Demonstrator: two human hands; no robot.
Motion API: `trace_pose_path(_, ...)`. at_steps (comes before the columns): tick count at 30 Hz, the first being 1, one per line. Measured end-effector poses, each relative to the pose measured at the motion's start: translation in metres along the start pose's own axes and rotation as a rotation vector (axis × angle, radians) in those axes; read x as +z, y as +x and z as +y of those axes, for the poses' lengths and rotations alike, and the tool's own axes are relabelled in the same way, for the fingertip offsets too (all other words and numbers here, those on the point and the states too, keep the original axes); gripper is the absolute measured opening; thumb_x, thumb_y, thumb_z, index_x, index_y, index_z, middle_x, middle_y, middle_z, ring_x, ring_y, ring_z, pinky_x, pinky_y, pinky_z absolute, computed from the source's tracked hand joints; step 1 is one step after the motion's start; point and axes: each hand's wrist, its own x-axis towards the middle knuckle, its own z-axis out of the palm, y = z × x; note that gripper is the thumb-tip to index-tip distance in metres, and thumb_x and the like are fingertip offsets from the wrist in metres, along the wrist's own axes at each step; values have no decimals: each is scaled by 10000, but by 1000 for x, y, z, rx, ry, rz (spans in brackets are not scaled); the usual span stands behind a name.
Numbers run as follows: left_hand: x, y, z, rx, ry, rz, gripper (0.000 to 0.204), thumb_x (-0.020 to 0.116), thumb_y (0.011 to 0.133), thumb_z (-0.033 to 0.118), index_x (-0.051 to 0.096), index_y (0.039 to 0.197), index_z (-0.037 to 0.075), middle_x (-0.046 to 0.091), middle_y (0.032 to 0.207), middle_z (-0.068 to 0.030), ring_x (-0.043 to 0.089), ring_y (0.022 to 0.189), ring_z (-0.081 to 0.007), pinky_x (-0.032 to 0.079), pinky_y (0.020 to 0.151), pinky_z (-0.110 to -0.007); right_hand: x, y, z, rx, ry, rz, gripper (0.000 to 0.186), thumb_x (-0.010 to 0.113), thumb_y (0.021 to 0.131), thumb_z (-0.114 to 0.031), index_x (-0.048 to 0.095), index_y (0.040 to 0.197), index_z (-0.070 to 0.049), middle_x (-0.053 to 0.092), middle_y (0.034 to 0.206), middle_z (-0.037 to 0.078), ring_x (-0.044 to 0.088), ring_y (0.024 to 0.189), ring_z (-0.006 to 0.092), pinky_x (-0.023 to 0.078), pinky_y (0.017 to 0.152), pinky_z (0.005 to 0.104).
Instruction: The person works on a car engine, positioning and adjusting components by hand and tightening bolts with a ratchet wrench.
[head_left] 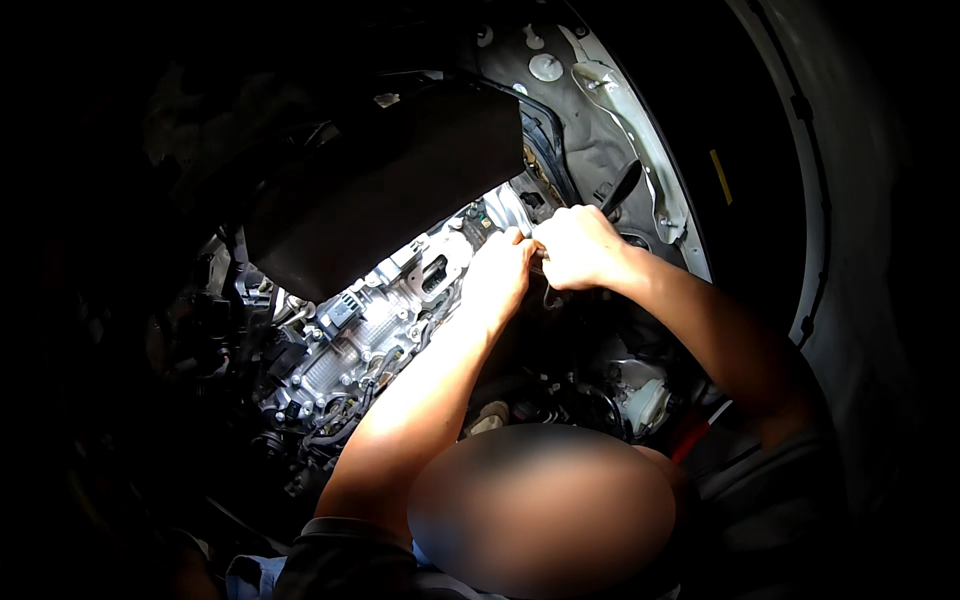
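Observation:
My left hand (500,268) reaches into an engine bay, its fingers curled and pressed together near the end of the engine. Directly beside it, my right hand (582,247) is closed in a fist, and the fingertips of the two hands meet or nearly meet. Whatever they grip between them is hidden. Behind the right hand a black handle (624,186) sticks up and to the right; I cannot tell if the hand holds it. A thin curved piece (552,298) hangs just below the right hand. Left of my hands lies the brightly lit metal engine (335,365).
A dark flat panel (400,180) overhangs the engine. A black connector (340,315) sits on it, with wiring along its near side. A pale metal body edge (640,145) bounds the bay at right. A whitish part (648,405) and a red object (690,440) lie nearer me.

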Motion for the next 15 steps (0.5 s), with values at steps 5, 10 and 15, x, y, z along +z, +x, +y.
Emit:
trace_pose_path(5, 2, -3, -5, 80, 42, 8, 193, 520, 852, 91, 633, 1006, 63, 558, 966, -113, 581, 900, -289, 499, 778, -389, -2, -13, 24, -446, -124, 126, 171, 646, 774, -196, 639, 848, -43, 673, 737, 126, 677, 718, 286, 542, 674, 381)
trace_pose_path(10, -8, -35, 23, 107, -71, 244, 393, 631, 794, 27, 566, 1180, 3, 551, 1157, -203, 564, 1016, -373, 480, 886, -429, -4, -27, 25, -437, -59, 207, 145, 662, 741, -198, 604, 767, -68, 646, 703, 117, 653, 654, 300, 520, 600, 414)
trace_pose_path(15, -37, -100, 59, -17, -13, 76, 539, 661, 793, 33, 490, 1303, 2, 444, 1336, -228, 456, 1210, -406, 375, 1038, -477, 6, -12, 17, -273, 296, 346, 146, 634, 741, -200, 644, 805, -69, 647, 681, 159, 639, 649, 357, 529, 614, 434)
